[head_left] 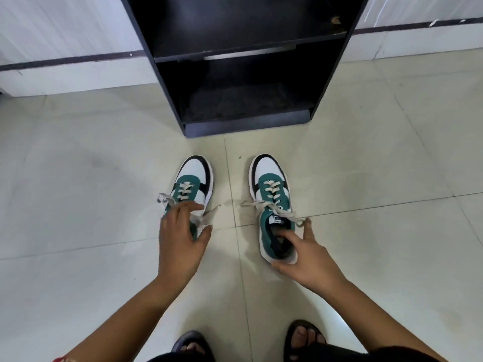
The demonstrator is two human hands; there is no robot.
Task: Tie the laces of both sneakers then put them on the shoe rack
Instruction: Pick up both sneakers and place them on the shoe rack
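Green-white sneakers on tile before black shoe rack (243,56), laces loose. My left hand (180,236) clasps left sneaker (194,178) at collar; right hand (303,254) grips right sneaker (271,194) heel, thumb inside. Likely light; heel stiff, best hold. Laces limp, slippery.

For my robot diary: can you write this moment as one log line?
left hand: on left sneaker | right hand: gripping right sneaker heel | laces: tied

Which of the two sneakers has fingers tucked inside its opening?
The right sneaker: the right hand has fingers inside its heel opening. The left hand only covers the left sneaker from above.
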